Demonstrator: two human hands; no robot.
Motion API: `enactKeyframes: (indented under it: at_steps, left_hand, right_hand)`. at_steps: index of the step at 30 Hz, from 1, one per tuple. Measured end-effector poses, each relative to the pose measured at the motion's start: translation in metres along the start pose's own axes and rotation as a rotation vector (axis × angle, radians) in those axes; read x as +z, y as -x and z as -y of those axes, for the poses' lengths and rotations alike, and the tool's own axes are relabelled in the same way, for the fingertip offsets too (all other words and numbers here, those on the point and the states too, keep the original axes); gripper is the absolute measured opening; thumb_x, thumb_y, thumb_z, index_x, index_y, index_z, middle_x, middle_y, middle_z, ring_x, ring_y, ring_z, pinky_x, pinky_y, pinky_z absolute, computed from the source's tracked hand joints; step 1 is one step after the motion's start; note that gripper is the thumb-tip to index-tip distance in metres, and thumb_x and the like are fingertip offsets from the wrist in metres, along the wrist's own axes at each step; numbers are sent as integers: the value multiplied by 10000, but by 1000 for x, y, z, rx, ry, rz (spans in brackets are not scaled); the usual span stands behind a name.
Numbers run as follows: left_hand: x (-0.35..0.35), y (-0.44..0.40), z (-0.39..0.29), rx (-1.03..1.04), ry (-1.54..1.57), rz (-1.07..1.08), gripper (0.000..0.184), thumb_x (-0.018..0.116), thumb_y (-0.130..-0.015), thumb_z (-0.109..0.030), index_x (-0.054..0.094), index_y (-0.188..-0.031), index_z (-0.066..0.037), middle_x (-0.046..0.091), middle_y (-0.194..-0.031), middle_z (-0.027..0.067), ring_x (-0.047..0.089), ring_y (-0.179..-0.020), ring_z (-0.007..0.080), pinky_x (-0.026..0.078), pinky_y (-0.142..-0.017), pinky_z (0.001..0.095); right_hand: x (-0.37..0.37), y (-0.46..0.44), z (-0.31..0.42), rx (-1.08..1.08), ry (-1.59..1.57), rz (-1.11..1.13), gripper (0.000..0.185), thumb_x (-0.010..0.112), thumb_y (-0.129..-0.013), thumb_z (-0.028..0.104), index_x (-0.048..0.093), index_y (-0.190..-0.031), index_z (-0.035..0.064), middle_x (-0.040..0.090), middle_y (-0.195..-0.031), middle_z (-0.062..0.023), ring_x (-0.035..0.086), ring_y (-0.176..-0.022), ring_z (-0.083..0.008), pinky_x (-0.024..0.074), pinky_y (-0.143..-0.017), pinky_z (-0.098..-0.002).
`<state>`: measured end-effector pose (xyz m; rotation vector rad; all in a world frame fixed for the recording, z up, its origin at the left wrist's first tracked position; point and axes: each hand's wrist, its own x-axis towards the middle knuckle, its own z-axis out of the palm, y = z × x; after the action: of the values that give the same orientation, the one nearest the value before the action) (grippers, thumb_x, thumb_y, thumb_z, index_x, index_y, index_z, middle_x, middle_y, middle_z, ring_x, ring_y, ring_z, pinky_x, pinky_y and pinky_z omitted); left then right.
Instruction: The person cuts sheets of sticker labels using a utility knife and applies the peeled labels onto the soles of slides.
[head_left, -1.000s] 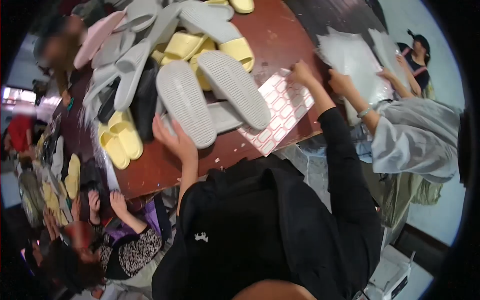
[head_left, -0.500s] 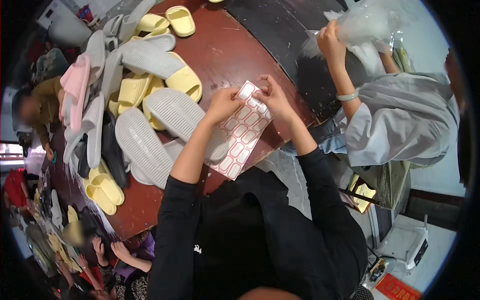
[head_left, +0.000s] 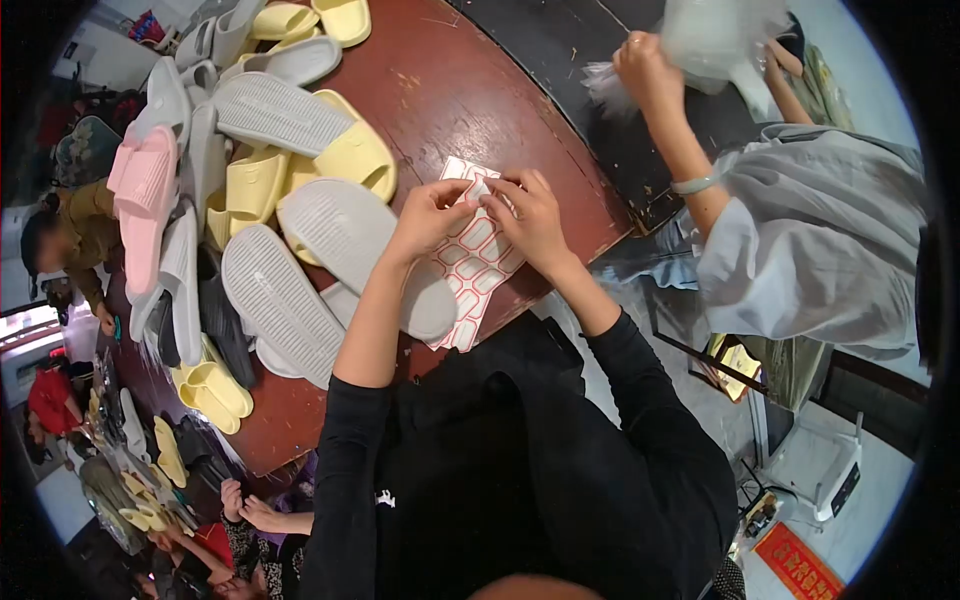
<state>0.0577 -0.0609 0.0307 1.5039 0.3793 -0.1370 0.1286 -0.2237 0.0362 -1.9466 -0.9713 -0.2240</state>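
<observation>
A white sheet of sticker labels (head_left: 468, 285) with red-outlined boxes lies slantwise near the table's front edge, partly covered by my hands and a sole. My left hand (head_left: 432, 222) pinches at its upper part, thumb against fingers. From the other side my right hand (head_left: 532, 222) pinches at the same spot, its fingertips almost meeting the left ones. Whether a single label is lifted between them is hard to make out. Just left of my left wrist rest grey slippers (head_left: 340, 225), soles up, beside another grey slipper (head_left: 280, 300).
A pile of grey and yellow slippers (head_left: 255, 185) and a pink slipper (head_left: 145, 195) covers the left of the red-brown table (head_left: 480, 90). At right, a co-worker in grey (head_left: 800, 240) handles a clear plastic bag (head_left: 715, 40) over a dark table. Other people work at lower left.
The sheet has been lowered flatter against the table, and its upper end now shows beyond my hands. Both hands have closed together over it. The co-worker's bag has shifted left.
</observation>
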Motion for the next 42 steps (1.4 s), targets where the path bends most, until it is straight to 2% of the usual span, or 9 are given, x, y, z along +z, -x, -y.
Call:
enactKeyframes:
  at_steps: [3,11,15,24,27,31,37,41,42]
  left_hand:
    - [6,3,2,85,112,-63,200,627,-833,-42,638,-1025,12,597,-764,-6,492,-644,31,397,-535,190]
    - [11,11,-11,142,-155,-77,165,643,-823,-71,631,-952,32,615,-777,40,543,-693,82,445,-614,230]
    - [13,12,-8,119,-168,-61,157,644,-832,-71,632,-964,12,602,-772,-4,509,-698,59,422,-616,219]
    - [15,16,-7,116,-182,-52,190,635,-835,-69,627,-1006,14,604,-797,4,509,-700,58,425,-615,219]
    - [14,18,-5,226,-298,-57,205,622,-841,-55,618,-1032,22,608,-824,13,513,-706,57,430,-616,217]
    - [13,20,-2,156,-125,-31,225,617,-843,-46,607,-1055,29,613,-847,19,518,-710,61,436,-622,214]
    - [16,29,-10,97,-71,-7,235,617,-845,-43,602,-1072,19,622,-867,21,527,-723,62,442,-629,208]
    - [15,36,-17,86,-42,21,242,635,-836,-57,611,-1068,9,631,-867,21,535,-734,62,449,-645,215]
    - [14,38,-20,94,19,34,242,644,-831,-67,620,-1061,5,634,-856,20,539,-738,61,453,-654,223]
  right_hand:
    - [5,6,-1,14,-57,-7,196,703,-725,81,668,-906,12,607,-876,-108,589,-804,-260,471,-682,-341]
    - [-8,3,1,-26,-74,54,137,682,-738,55,656,-861,-1,616,-812,-102,607,-718,-260,487,-633,-333]
    - [-9,6,6,-22,-45,41,122,675,-740,49,654,-849,-3,619,-803,-104,614,-707,-259,492,-622,-330]
    - [-11,10,4,32,-101,41,129,678,-739,47,653,-853,-7,628,-789,-107,625,-690,-246,498,-611,-324]
    - [-13,11,6,44,-80,43,127,682,-736,46,654,-849,-3,627,-787,-107,621,-693,-248,497,-617,-327]
    - [-16,9,13,21,-66,17,133,692,-729,46,651,-846,0,629,-796,-105,617,-709,-252,494,-634,-331]
    - [-17,14,17,-39,48,-7,167,706,-717,51,648,-868,6,631,-833,-111,610,-741,-269,489,-662,-334]
    - [-27,11,19,-13,-14,6,157,698,-754,56,645,-892,5,647,-829,-71,617,-738,-209,484,-655,-313]
    - [-34,5,23,228,-279,96,142,691,-769,56,645,-893,6,643,-816,-48,604,-725,-172,475,-638,-298]
